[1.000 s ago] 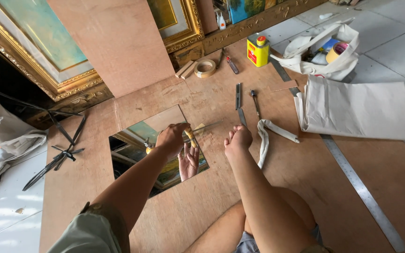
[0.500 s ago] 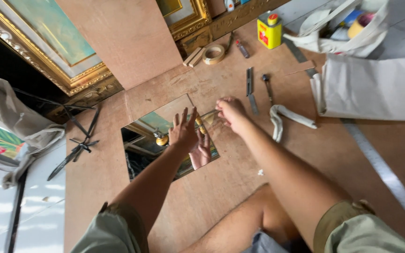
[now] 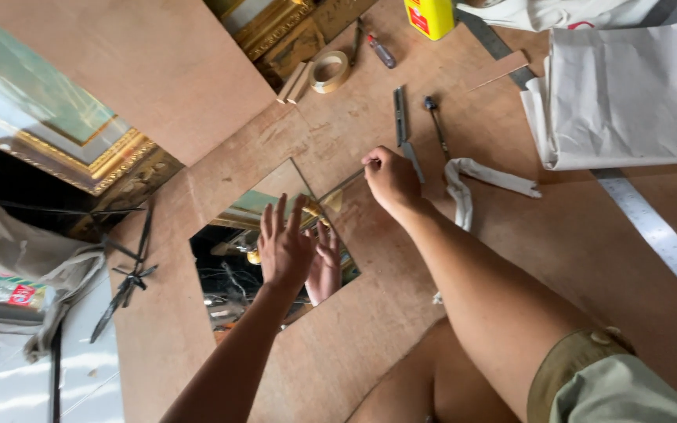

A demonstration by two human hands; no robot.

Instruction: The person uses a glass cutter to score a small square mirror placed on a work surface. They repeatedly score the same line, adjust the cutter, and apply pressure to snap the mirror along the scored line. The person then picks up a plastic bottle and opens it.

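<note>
One mirror (image 3: 244,258) lies flat on your brown board (image 3: 511,235), left of the board's middle, turned so one corner points toward the board's far edge. It reflects your hand and a gilt frame.

Your left hand (image 3: 282,249) hovers open over the mirror's middle, fingers spread wide and pointing away from you, palm down, holding nothing; whether it touches the glass you cannot tell. Your left forearm runs up from the near edge.

Your right hand (image 3: 390,178) sits at the mirror's right far edge, fingers curled shut around one thin rod-like tool (image 3: 344,186) that lies along that edge. The right arm reaches in from the near right corner, elbow bent, over your bare knee.

Just beyond the right hand lie two slim metal tools (image 3: 401,125) side by side, and one white rag (image 3: 472,176) beside your wrist. Farther toward the far edge: one tape roll (image 3: 331,70), one pair of small wood blocks (image 3: 295,81), one yellow can (image 3: 429,16). One steel ruler (image 3: 652,227) runs along the right edge, and one white cloth bag (image 3: 628,94) covers the far right corner. Off the left edge lies one pair of black shears (image 3: 131,278), with gilt frames (image 3: 111,157) leaning beyond the far left corner.
</note>
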